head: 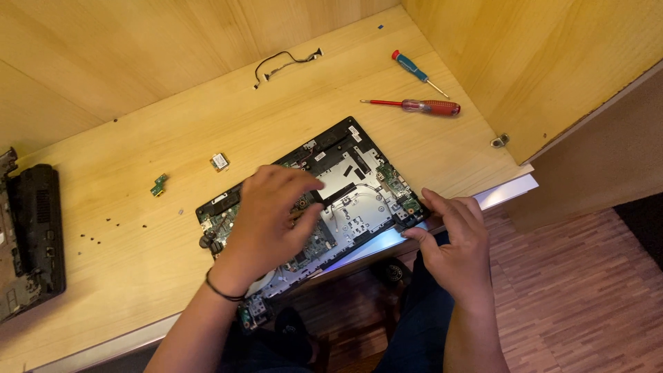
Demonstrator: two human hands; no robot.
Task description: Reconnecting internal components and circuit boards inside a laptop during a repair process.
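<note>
From the far left I see a black casing part (31,238) at the desk's edge, then loose screws (93,238) and a small green board (159,184) on the wooden desk (124,276). My left hand (269,214) rests with fingers loosely spread over the middle of the opened laptop base (345,186), which lies at the desk's near edge. My right hand (452,242) pinches its right corner between thumb and fingers, and two screwdrivers (421,105) lie beyond, well apart.
</note>
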